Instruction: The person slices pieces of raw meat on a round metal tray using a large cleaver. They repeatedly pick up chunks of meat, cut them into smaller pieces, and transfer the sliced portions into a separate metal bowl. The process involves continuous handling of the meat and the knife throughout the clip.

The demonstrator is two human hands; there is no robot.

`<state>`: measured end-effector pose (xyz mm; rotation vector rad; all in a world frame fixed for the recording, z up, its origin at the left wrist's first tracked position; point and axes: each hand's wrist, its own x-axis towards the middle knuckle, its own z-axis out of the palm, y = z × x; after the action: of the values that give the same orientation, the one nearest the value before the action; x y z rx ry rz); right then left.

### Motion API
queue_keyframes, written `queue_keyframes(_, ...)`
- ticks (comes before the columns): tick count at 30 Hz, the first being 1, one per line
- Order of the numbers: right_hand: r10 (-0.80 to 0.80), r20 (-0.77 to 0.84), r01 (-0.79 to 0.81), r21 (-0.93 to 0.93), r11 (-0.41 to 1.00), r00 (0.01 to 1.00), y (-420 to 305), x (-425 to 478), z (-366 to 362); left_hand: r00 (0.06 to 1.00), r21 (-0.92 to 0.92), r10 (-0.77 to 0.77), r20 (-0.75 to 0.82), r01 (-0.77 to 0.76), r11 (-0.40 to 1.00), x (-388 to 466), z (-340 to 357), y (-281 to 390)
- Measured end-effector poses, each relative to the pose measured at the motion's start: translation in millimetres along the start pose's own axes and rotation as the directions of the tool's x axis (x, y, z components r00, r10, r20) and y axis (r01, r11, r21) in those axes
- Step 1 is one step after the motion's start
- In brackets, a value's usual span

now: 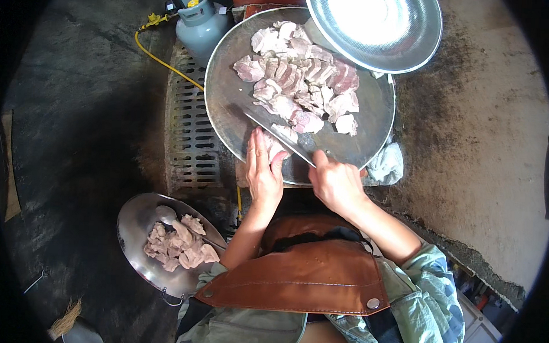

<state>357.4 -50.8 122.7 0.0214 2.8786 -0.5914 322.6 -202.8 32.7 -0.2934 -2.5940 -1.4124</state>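
My right hand (pixel 337 180) is closed around the handle of a knife (pixel 282 139), whose blade slants up and left over the round metal-rimmed board (pixel 231 102). Under the blade lies a piece of pale meat (pixel 275 149). My left hand (pixel 263 171) presses on that piece from the left, fingers straight and thumb on its near end. Beyond the knife, sliced and chunked meat (pixel 300 77) covers the middle of the board. One small chunk of meat (pixel 346 124) sits apart at the right. The knife's handle is mostly hidden in my fist.
A shiny metal basin (pixel 324 32) overlaps the board's far right rim. At the lower left, a metal wok (pixel 134 239) holds more meat and a ladle (pixel 165 214). A gas cylinder (pixel 198 30) with a yellow hose (pixel 162 63) stands beyond a floor grate (pixel 192 137). A cloth (pixel 387 164) lies right of the board.
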Motion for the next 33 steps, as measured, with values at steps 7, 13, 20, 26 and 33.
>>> queue_keyframes(7, 0.077, 0.132, -0.074, -0.027, 0.997, 0.988, 7, -2, -17, 0.988, -0.108, 0.121, 0.095, -0.110, 0.988, 6, -14, -4)
queue_keyframes(13, -0.004, 0.000, 0.004, 0.061, 0.998, 1.000, -11, 22, -19, 0.992, -0.230, 0.069, -0.110, -0.092, 0.969, -18, -16, -19)
queue_keyframes(20, -0.141, -0.144, 0.154, 0.081, 0.985, 0.980, -21, 32, 10, 0.975, -0.200, 0.081, -0.206, -0.123, 0.972, -8, -10, -13)
queue_keyframes(26, 0.092, 0.164, -0.091, -0.016, 0.996, 0.982, 5, -22, -9, 0.967, -0.222, 0.025, -0.255, -0.084, 0.971, -14, -3, -18)
queue_keyframes(33, 0.003, 0.033, -0.004, 0.026, 1.000, 0.999, -7, 32, -3, 0.980, -0.272, 0.023, -0.196, -0.077, 0.959, -7, -10, -19)
